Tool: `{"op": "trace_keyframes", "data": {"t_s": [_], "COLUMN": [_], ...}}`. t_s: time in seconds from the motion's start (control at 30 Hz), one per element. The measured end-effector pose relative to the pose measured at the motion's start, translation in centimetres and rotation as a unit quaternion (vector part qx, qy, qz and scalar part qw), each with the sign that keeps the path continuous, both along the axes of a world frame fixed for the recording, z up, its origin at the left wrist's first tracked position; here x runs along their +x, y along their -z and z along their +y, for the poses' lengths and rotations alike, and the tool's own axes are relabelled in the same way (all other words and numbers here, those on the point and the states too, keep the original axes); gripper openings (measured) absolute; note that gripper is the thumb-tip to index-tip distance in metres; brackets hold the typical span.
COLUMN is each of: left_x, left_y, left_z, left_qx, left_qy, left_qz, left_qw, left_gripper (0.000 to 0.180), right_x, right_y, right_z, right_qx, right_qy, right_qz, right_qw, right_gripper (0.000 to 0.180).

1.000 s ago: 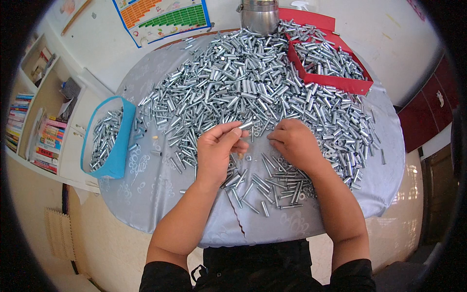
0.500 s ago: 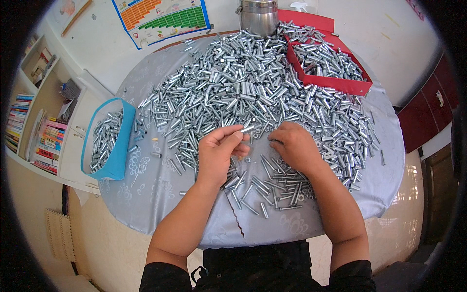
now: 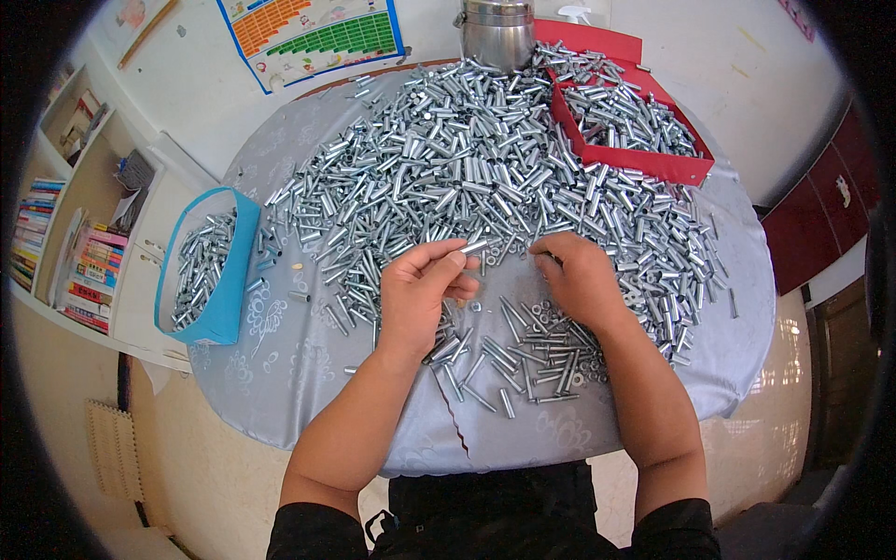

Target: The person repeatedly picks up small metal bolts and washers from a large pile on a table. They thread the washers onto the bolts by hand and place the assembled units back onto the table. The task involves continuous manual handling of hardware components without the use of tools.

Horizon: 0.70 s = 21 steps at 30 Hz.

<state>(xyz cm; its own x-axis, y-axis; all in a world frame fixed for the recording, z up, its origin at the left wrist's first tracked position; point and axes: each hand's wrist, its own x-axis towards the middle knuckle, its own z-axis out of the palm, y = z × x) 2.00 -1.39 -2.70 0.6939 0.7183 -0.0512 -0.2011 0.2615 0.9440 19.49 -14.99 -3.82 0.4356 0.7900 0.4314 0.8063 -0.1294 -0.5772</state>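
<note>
Between the thumb and index finger of my left hand [image 3: 418,285] is a short, shiny metal sleeve [image 3: 475,247], its end pointing right. To the right of it, a little apart, my right hand [image 3: 579,278] hovers with curled fingers at the near edge of the heap; what its fingertips hold, if anything, is too small to make out. A large heap of metal sleeves and bolts [image 3: 457,159] spreads beyond both hands. Closer to me lie loose bolts [image 3: 504,359], and small nuts and washers [image 3: 539,314] are gathered below my right hand. A single nut [image 3: 476,306] sits between the hands.
A blue bin [image 3: 224,299] with metal sleeves in it stands at the left edge of the round, cloth-covered table [image 3: 308,401]. At the back right is an open red box [image 3: 644,161] full of metal parts. A steel pot [image 3: 497,37] stands behind the heap.
My right hand has shifted slightly right and away from the left hand, its fingertips now nearer the heap. The left hand keeps its hold on the sleeve.
</note>
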Motion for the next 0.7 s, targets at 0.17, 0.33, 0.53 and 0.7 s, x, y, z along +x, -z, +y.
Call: {"op": "trace_keyframes", "data": {"t_s": [0.17,0.33,0.53,0.7], "left_x": [-0.1,0.0,0.0,0.1], "left_y": [0.1,0.0,0.3,0.1], "left_z": [0.0,0.0,0.1,-0.1], "left_qx": [0.002,0.004,0.004,0.005], "left_qy": [0.000,-0.002,-0.001,0.005], "left_qz": [0.000,-0.002,0.004,0.003], "left_qw": [1.000,1.000,1.000,1.000], "left_gripper": [0.022,0.022,0.022,0.022], "right_x": [0.6,0.2,-0.2,0.0], "right_y": [0.0,0.1,0.2,0.4], "right_z": [-0.1,0.6,1.3,1.3], "right_qx": [-0.020,-0.032,-0.068,-0.036], "right_qy": [-0.013,0.003,0.035,0.029], "right_qz": [-0.039,-0.068,-0.077,-0.060], "right_qw": [0.999,0.997,0.994,0.997], "right_gripper": [0.012,0.013,0.013,0.012]}}
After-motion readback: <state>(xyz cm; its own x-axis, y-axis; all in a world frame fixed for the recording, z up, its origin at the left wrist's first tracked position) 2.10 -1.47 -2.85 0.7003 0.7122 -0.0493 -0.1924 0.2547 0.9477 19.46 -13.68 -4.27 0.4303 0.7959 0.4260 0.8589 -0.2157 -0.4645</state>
